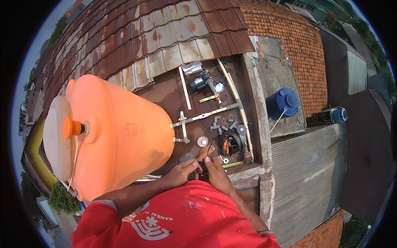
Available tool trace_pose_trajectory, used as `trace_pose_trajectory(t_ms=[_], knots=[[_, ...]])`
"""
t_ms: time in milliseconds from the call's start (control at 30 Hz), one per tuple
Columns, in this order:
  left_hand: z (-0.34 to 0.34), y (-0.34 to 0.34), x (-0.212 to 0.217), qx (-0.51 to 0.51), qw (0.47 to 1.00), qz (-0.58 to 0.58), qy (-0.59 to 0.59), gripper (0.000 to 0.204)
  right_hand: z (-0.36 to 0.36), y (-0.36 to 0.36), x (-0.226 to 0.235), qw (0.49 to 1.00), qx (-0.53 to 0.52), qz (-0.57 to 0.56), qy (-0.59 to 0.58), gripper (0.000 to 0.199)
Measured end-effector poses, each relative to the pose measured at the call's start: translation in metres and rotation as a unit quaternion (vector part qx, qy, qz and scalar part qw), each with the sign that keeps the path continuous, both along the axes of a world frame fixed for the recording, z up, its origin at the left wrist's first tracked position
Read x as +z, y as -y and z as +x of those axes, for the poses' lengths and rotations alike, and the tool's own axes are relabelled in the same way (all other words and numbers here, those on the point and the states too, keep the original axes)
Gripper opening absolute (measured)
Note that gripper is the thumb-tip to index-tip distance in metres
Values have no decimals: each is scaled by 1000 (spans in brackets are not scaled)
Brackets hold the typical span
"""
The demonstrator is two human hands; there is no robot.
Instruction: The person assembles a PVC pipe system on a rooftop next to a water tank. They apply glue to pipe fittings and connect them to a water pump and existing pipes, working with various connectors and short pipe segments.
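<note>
Both hands [198, 169] on small fitting [197, 172], axis unclear

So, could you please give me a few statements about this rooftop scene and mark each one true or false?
1. A large orange water tank stands to the person's left. True.
2. The left hand and right hand are far apart. False: they are close together, low over the platform, on a small part too hidden to identify.
3. A blue tank stands on the lower roof to the right. True.
4. The pump sits on top of the orange tank. False: it rests on the platform, near the rusty roof tiles.
5. Grey pipe fittings lie loose on the platform. True.
6. The person's sleeves are blue. False: the shirt is red.
</note>
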State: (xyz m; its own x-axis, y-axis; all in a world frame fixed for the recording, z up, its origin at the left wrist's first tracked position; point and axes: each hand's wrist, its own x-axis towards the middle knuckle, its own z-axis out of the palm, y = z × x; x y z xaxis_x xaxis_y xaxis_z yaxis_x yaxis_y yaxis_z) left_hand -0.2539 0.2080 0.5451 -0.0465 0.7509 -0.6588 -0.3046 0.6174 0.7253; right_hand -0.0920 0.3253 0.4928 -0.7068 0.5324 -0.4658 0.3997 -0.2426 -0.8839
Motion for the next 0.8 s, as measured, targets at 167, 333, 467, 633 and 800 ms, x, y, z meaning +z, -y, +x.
trace_pose_trajectory(t_ms=[167, 333, 467, 633, 800], knots=[[-2, -8, 9, 49, 993, -53, 90, 34, -1, -14, 6, 968, -58, -245, -9, 27], [5, -11, 5, 43, 999, -8, 11, 39, -4, -14, 5, 986, -44, -159, 7, 18], [1, -18, 17, 32, 999, 1, 10, 38, -5, -25, 24, 961, -110, -253, 18, 21], [-5, -19, 6, -33, 998, 18, -57, 38, -10, -31, 23, 974, -67, -212, 41, 17], [-11, -32, 21, -86, 991, 13, -103, 37, -10, -31, 14, 992, -59, -115, 8, 17]])
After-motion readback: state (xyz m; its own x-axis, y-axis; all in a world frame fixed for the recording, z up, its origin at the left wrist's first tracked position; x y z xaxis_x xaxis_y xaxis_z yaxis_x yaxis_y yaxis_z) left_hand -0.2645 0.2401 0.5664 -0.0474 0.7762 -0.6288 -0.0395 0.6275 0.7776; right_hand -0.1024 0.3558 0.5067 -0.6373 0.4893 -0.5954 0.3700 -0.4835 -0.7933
